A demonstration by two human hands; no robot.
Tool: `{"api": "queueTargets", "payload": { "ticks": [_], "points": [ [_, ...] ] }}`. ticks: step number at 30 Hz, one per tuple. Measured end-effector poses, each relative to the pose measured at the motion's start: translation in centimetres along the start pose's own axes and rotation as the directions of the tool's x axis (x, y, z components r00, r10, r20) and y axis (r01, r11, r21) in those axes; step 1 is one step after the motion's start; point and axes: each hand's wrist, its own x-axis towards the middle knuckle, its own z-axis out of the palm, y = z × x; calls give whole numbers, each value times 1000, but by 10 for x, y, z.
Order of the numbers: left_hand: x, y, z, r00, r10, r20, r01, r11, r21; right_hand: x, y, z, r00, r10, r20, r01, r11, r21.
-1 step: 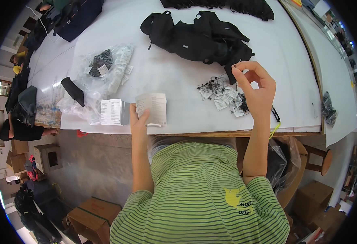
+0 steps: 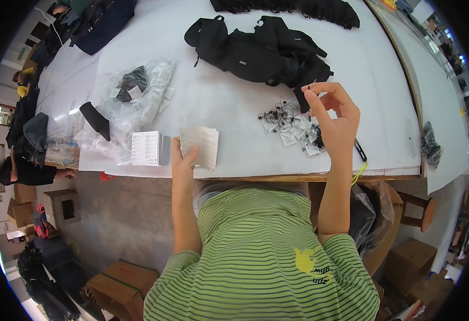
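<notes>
Near the table's front edge my left hand [image 2: 184, 157] is closed on printed paper tags [image 2: 209, 145], held spread like a small booklet. Raised over the right side, my right hand [image 2: 339, 116] pinches something small and dark between thumb and forefinger, too small to make out. Just left of that hand lies a tangle of black tag strings [image 2: 283, 115] with white labels [image 2: 288, 139] among them. A stack of white printed tags [image 2: 145, 148] lies left of my left hand. Beyond both hands, several black bags [image 2: 242, 56] lie in a heap.
A clear plastic bag [image 2: 159, 85] with tags and a dark piece lies on the left of the white table [image 2: 213, 101], near a black fabric piece [image 2: 95, 121]. A black cutter [image 2: 360, 151] with a yellow cord lies by my right forearm. Cardboard boxes [image 2: 122, 286] stand on the floor.
The tags in my left hand have shifted slightly and their front leaf has turned a little. My right hand has moved slightly left, still pinching.
</notes>
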Motion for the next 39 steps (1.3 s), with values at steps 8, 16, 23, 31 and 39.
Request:
{"api": "queueTargets", "payload": {
  "ticks": [8, 16, 23, 31, 39],
  "points": [
    [-21, 28, 11, 900, -17, 435, 109, 976, -189, -17, 56, 15, 837, 388, 386, -519, 341, 784],
    [-41, 33, 41, 957, 93, 276, -63, 991, -114, -68, 25, 17, 782, 433, 448, -579, 771, 265],
    [-45, 36, 49, 895, 333, 299, -373, 924, 88, -76, -3, 24, 843, 328, 426, -412, 903, 120],
    [-54, 38, 53, 909, 314, 274, -355, 928, 115, -83, 0, 39, 984, -26, 175, 40, 996, -78],
    [-60, 39, 57, 831, 499, 245, -545, 819, 181, -93, -4, 44, 985, -137, 103, 151, 979, -140]
  ]
}}
